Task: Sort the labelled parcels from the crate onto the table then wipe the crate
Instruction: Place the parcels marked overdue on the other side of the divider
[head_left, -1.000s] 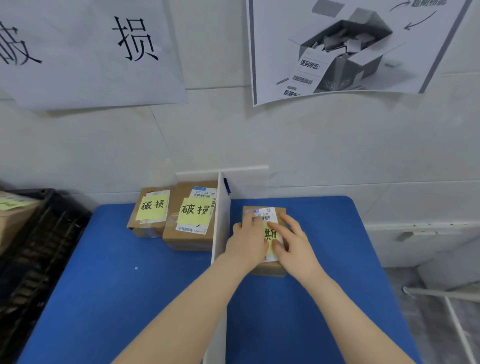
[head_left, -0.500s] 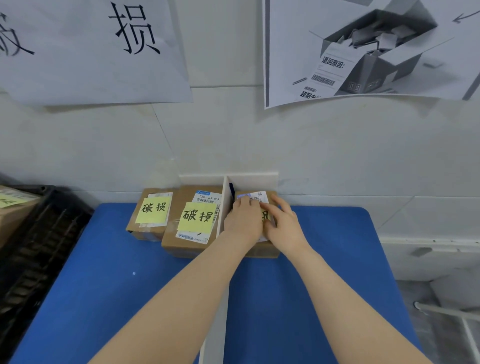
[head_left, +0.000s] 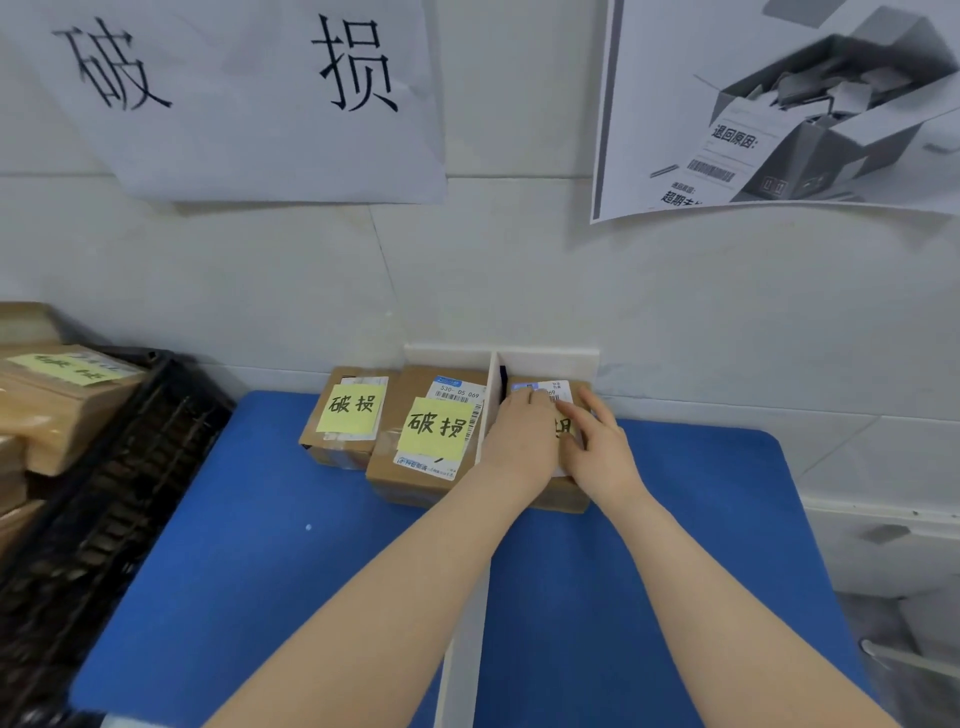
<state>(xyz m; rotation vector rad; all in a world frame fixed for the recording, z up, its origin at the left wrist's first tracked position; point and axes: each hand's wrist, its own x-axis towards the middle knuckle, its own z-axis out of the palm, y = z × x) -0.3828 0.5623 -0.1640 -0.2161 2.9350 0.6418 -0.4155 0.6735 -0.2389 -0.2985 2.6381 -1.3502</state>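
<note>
1. The task's parcel (head_left: 563, 500), a small brown cardboard box, sits on the blue table (head_left: 249, 582) at its far edge. It is just right of the upright white divider (head_left: 465, 613) and close to the white back panel (head_left: 545, 361) by the wall.
2. The left hand (head_left: 519, 441) lies flat on the parcel's top, next to the divider. Its fingers are stretched out and point toward the wall, gripping nothing.
3. The right hand (head_left: 597, 449) rests on the right part of the same top. Its fingers are straight and loosely spread, pressing rather than grasping.
4. Between the two hands shows a strip of a yellow note (head_left: 564, 428) with part of a handwritten character (too covered to read whole). Beyond the fingertips is a white shipping label (head_left: 560, 389).
5. Left of the divider stand two more cardboard parcels, touching each other. The larger one (head_left: 415, 483) is against the divider and the smaller one (head_left: 337, 452) is to its left. Each bears a yellow note reading 破损.
6. At the left edge of the scene a black slatted crate (head_left: 135, 467) stands beside the table. It holds stacked brown parcels (head_left: 52, 410), the top one with a yellow note.
7. On the wall above hang a paper sign (head_left: 249, 156) with 破损 in large strokes and, to the right, a grey poster (head_left: 779, 104) picturing an open carton.
</note>
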